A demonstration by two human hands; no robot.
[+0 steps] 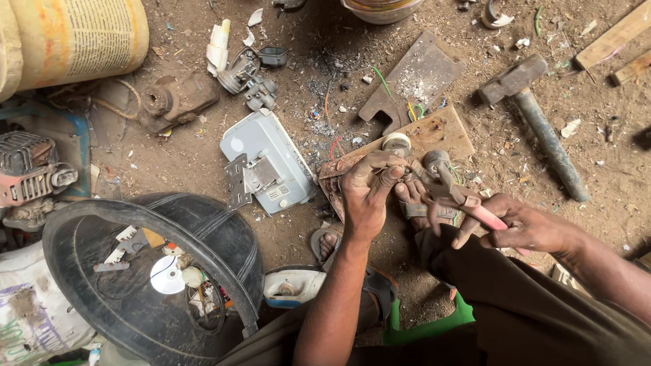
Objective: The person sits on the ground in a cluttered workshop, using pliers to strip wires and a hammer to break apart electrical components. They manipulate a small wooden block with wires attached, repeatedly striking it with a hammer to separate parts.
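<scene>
Below, a black tub (88, 271) sits on the dirt floor (515, 169) at left, a grey box (268, 159) beside it, a hammer (536, 115) well right. Centre: wooden board (434, 132). Left hand (369, 193) pinches a small part against the board. Right hand (522, 227) grips pink-handled pliers (464, 196), jaws near the left fingers.

Under me is a dirt floor (203, 152) strewn with scrap. A sledgehammer (536, 112) lies toward its right edge, a grey metal box (271, 159) at the middle, a wooden board (434, 132) beside it, a black tub (146, 274) at the lower left corner
</scene>
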